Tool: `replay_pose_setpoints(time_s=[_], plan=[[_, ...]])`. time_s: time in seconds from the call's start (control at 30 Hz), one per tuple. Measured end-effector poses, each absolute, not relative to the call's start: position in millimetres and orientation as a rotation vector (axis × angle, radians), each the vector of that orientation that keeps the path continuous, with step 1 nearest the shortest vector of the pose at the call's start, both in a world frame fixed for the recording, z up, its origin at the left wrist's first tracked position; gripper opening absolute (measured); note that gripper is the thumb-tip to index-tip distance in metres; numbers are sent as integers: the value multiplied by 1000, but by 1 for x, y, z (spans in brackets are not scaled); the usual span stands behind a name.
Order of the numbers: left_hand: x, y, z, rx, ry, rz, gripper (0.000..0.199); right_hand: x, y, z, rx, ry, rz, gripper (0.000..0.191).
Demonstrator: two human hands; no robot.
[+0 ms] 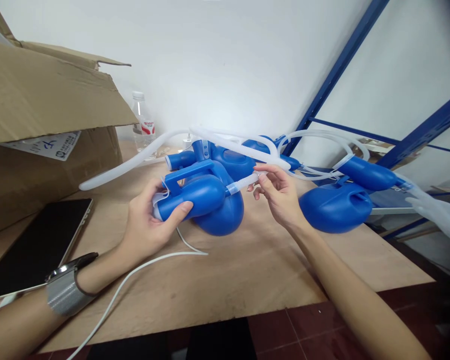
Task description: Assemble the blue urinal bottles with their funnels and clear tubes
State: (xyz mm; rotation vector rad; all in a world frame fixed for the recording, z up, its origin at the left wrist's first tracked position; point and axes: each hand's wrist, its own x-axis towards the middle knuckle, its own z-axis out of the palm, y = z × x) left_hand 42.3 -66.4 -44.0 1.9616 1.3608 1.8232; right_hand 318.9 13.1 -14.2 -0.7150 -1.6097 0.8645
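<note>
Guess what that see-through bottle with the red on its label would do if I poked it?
The see-through bottle would probably tip fairly easily, because it stands tall and narrow. Its clear sides look like thin plastic, so they might dent a bit. If it fell, its round shape could let it roll.

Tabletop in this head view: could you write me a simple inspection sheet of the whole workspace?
Surface: pale wooden tabletop, bare along the front middle.
Job's things: blue container with a whitish tube at its narrow end; more blue containers and tubes behind and to the right.
Clutter: cardboard box, clear bottle, flat black device.
Hands: left hand grips the container; right hand pinches the tube.
Cables: white cable bends across the wood, past the near edge.
Surroundings: white wall, blue metal frame, dark red floor.
</note>
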Motion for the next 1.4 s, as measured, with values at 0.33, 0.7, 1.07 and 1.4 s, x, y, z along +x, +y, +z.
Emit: replay_pose_setpoints(time_s=[0.33,0.7,1.07,1.4], plan=[[43,-67,-47,1971,1321,1846,28,299,-7,-16,-689,-1620,891,27],[42,-67,-47,2010,1366,1831,29,297,-8,-22,-749,-1641,908,68],[43,-67,-45,2002,1362,1829,29,297,-8,-24,-720,-1649,916,68],[42,-65,-48,1864,1330,1850,27,301,-8,-24,-653,-1697,894,39]])
